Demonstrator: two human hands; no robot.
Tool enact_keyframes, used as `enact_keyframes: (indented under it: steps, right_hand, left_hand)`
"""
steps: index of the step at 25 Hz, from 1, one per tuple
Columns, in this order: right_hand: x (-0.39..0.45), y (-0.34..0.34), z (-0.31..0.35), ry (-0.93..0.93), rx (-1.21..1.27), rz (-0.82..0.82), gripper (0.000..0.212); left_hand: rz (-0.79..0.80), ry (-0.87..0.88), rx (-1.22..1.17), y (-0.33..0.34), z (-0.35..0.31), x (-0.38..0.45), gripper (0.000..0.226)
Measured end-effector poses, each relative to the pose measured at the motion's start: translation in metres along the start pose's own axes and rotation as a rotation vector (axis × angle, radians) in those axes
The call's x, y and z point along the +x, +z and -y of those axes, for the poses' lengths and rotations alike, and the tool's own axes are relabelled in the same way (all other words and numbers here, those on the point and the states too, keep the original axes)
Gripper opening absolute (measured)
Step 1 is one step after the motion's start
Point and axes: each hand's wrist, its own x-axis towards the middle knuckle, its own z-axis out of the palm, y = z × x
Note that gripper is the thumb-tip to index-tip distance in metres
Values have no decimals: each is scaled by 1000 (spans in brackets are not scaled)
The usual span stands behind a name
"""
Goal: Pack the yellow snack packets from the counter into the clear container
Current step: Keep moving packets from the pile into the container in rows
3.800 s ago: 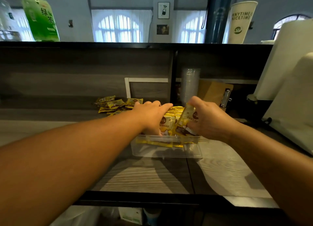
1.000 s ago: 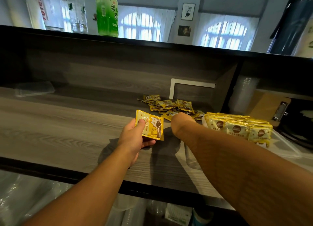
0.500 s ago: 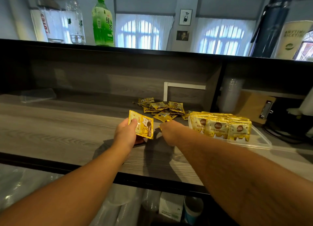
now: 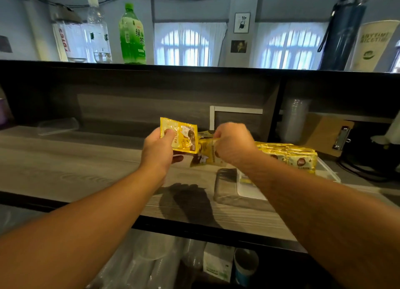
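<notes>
Head view is showing both hands raised over the wooden bench point(image 4: 86, 172), each one carrying a yellow packet. The left hand point(image 4: 159, 151) is pinching an upright packet point(image 4: 179, 137) between thumb and fingers, holding it clear of the surface. The right hand point(image 4: 232, 146) is curling its fingers round a second packet point(image 4: 205, 153), which is hanging below the fist and just beside the first one.

Judging by the layout, the packing is looking well advanced but not finished. The clear container point(image 4: 329, 172) is sitting on the bench to the right, behind the right forearm, and a dense row of packed packets point(image 4: 290, 154) is standing upright in it, filling most of what is visible. A few loose packets point(image 4: 204, 134) are lying on the bench behind the hands, mostly hidden, so their number cannot be told. Those, plus the two in hand, are what is left to go in.

Room for moving is looking fair. The bench is lying open to the left of the hands and toward its dark front edge point(image 4: 194, 226). The back wall is rising close behind the loose pile, and an upright divider point(image 4: 272, 113) is standing near the container's far side. The right forearm is crossing over the container's near end, so it would likely need to draw back before a packet can be slotted in. A clipboard point(image 4: 326, 135) is leaning behind the container.
</notes>
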Motion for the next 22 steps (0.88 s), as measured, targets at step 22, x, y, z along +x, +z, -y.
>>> enact_keyframes:
  steps: [22]
  right_hand:
    - [-66, -68, -189, 207, 486, -225, 49]
  left_hand:
    - [792, 699, 1428, 186, 2, -24, 25]
